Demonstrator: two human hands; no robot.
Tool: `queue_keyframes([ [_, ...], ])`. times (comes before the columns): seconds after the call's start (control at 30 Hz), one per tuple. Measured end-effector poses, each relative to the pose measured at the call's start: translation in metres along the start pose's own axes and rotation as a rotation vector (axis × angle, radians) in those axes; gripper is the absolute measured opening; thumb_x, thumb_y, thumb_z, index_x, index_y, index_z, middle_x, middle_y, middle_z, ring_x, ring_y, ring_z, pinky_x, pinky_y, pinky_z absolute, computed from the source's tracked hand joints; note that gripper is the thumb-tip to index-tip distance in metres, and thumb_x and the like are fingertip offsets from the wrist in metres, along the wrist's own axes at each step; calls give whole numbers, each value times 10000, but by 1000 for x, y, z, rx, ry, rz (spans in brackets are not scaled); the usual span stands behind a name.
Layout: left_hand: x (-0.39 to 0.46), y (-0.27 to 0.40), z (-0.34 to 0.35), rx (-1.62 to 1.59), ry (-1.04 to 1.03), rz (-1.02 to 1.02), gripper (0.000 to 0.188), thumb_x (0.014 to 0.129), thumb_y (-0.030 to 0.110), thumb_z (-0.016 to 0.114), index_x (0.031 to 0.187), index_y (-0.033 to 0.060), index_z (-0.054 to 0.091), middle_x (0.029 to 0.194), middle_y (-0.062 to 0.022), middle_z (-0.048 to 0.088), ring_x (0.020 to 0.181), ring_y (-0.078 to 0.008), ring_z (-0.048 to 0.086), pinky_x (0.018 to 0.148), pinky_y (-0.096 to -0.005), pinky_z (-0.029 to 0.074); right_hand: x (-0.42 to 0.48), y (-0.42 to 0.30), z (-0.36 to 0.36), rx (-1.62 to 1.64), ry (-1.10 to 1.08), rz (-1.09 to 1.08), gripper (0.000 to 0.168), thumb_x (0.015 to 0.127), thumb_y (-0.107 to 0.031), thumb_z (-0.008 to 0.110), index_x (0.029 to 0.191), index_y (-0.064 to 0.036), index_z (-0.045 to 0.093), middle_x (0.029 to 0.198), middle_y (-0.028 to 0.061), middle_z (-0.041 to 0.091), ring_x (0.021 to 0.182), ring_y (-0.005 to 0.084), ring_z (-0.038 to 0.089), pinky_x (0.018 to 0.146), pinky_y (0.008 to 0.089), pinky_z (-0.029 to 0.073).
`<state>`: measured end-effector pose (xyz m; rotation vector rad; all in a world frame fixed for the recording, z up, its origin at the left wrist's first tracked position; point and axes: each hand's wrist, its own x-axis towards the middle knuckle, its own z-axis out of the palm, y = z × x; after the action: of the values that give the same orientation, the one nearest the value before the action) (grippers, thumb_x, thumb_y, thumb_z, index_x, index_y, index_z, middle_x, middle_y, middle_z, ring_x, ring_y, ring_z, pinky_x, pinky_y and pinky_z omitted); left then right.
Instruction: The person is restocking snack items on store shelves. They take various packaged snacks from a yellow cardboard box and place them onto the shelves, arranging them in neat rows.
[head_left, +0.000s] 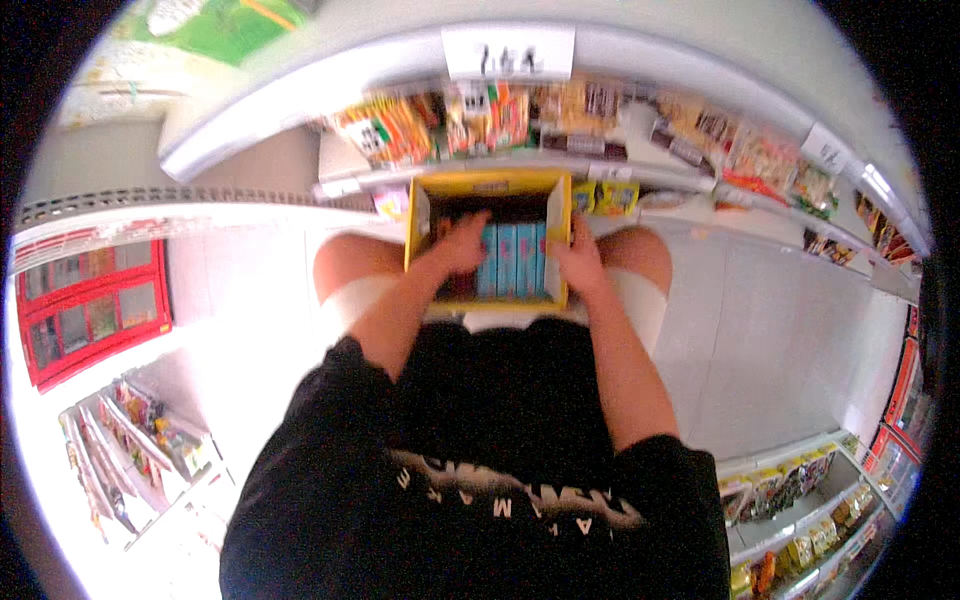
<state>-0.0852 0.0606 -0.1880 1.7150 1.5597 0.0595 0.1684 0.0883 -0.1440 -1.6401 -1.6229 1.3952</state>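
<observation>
A yellow open-topped cardboard box (491, 182) sits between my bent knees, in front of the store shelves. Several narrow light-blue packs (517, 259) stand in a row in its right part. Dark reddish items (459, 286) show in the lower left of the box. My left hand (466, 244) reaches inside, its fingers beside the leftmost blue pack; blur hides whether it grips anything. My right hand (579, 259) holds the box's right wall from the side.
Shelves ahead carry bagged snacks (487, 120) and small yellow packets (606, 198). A shelf edge with a price card (510, 52) juts out above the box. A red-framed cabinet (97, 311) and a product rack (135, 450) stand left; more stocked shelves (802, 517) lie behind right.
</observation>
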Motion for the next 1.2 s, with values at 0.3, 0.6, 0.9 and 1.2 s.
queue_keyframes([
  [0.3, -78, 57, -38, 54, 351, 183, 457, 830, 156, 580, 1264, 58, 473, 1140, -229, 561, 987, -424, 588, 817, -494, 510, 1, 8, -7, 132, -91, 138, 763, 788, -182, 624, 1457, 9, 309, 1323, 190, 510, 1139, 282, 545, 939, 373, 453],
  [0.6, -119, 74, -69, 103, 804, 305, 410, 759, 72, 632, 1165, 65, 576, 1143, -175, 560, 1015, -360, 563, 888, -453, 461, 10, 45, 4, 42, 7, 116, 713, 814, -222, 633, 1433, -4, 353, 1296, 197, 538, 1147, 334, 545, 961, 387, 436],
  [0.9, -64, -48, -17, -1054, 418, -22, 523, 774, 114, 628, 1262, -23, 499, 1105, -218, 617, 995, -331, 602, 862, -384, 478, -3, 5, -2, -264, 57, 93, 654, 793, -261, 618, 1380, -54, 416, 1106, 239, 640, 995, 419, 618, 814, 500, 492],
  [1.2, -61, -66, -13, -722, 405, -130, 554, 770, 188, 662, 1263, -4, 500, 1078, -240, 652, 1041, -381, 627, 881, -420, 489, -41, -42, 16, -506, 177, 171, 610, 813, -247, 628, 1334, -32, 394, 978, 317, 627, 930, 472, 619, 799, 561, 504],
])
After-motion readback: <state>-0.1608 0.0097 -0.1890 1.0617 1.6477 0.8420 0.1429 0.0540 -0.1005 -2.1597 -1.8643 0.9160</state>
